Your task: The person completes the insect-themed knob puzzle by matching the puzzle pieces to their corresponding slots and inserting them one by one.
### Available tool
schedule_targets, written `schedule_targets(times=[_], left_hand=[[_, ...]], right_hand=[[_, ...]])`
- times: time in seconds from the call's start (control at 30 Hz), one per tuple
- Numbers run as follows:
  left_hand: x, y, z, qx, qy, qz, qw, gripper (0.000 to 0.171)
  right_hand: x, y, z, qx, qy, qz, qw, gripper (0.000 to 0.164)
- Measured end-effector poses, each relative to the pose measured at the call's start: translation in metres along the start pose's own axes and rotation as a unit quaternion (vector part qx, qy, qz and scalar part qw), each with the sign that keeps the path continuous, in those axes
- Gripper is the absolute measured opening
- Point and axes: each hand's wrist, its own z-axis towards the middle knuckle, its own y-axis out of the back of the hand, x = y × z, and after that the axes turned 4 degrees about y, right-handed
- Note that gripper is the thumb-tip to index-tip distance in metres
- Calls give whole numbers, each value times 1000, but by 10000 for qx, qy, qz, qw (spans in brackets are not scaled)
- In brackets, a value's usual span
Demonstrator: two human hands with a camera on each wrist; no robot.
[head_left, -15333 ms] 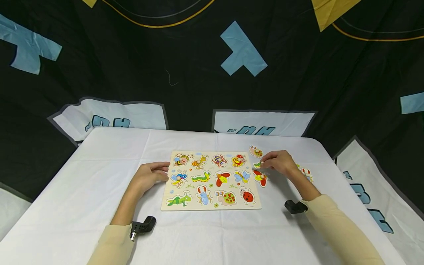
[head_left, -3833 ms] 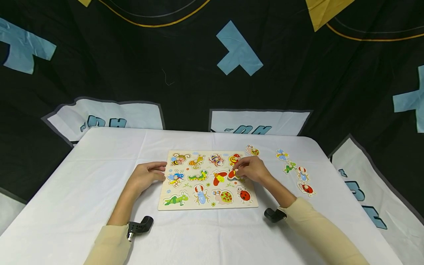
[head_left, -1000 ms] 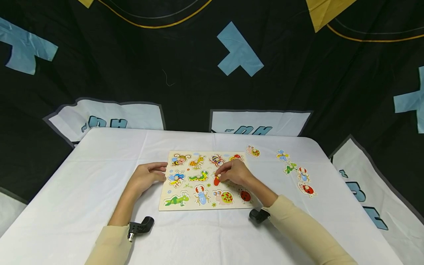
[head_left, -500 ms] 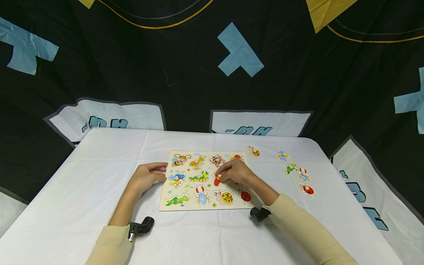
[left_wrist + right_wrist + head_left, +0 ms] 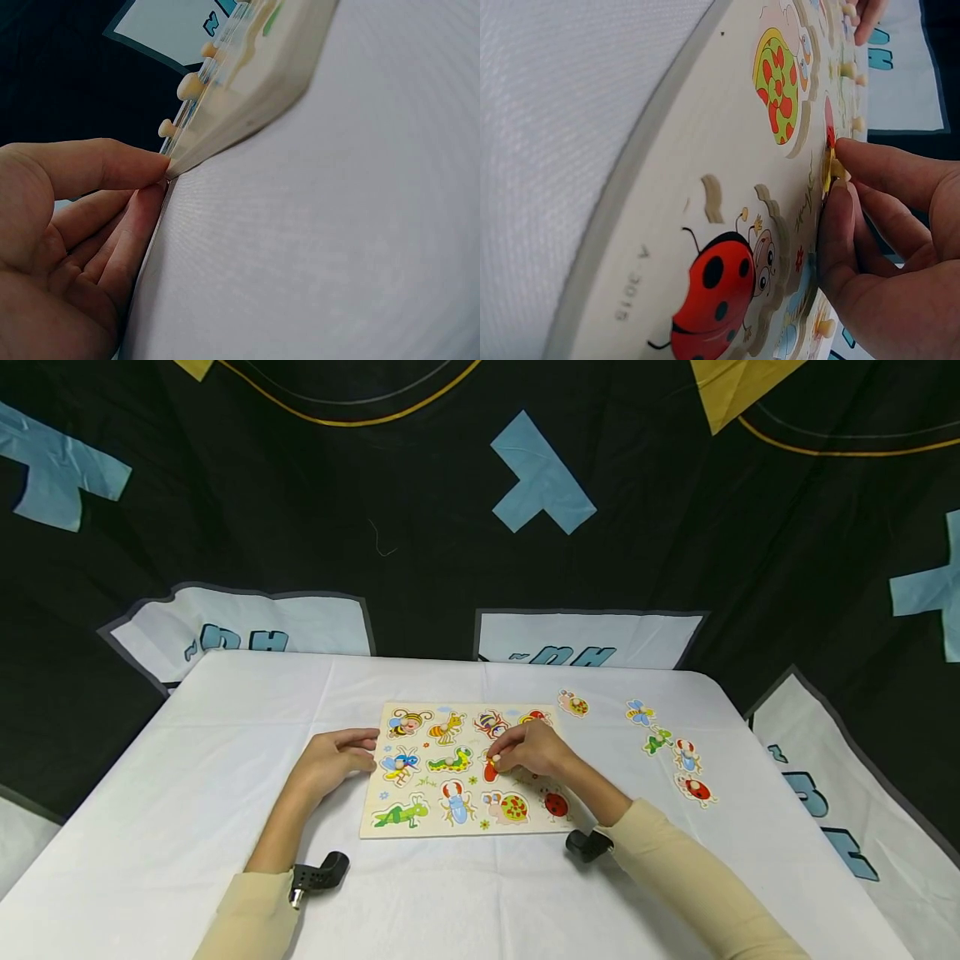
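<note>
A wooden knob puzzle board point(image 5: 442, 832) with printed insects lies on the table. My right hand point(image 5: 536, 752) pinches the knob point(image 5: 838, 169) of a red and yellow winged-insect puzzle piece point(image 5: 491, 772) between thumb and fingers. That piece lies at the board's matching picture; whether it sits flush is hidden by the fingers. My left hand point(image 5: 330, 766) touches the board's left edge with its thumb and relaxed fingers. Knobbed pieces stand in the upper part, including a bee point(image 5: 407, 722), a spider point(image 5: 492, 722) and a caterpillar point(image 5: 450, 760).
Right of the board lie loose pieces: a snail point(image 5: 573, 703), a dragonfly point(image 5: 640, 712), a green insect point(image 5: 657, 740), a stag beetle point(image 5: 686, 756) and a ladybug point(image 5: 696, 789). Printed recesses for a grasshopper point(image 5: 401, 811), stag beetle point(image 5: 455, 802), snail point(image 5: 513, 807) and ladybug point(image 5: 557, 804) show along the bottom row.
The red and yellow piece, earlier beside the board, has gone left in my right hand onto its picture. The green piece now lies farther right. Over the last second, nothing visibly moves.
</note>
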Motion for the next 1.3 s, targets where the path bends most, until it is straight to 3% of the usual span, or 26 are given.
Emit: schedule_targets(times=[0.83,1.3], left_hand=[[0,0,0,2,-78,-42,10000,59],[0,0,-1,20,-44,-44,10000,59]], right_hand=[[-2,14,1,271,12,214,9994,15],[-10,43,-3,-200,-31,587,9981,26]])
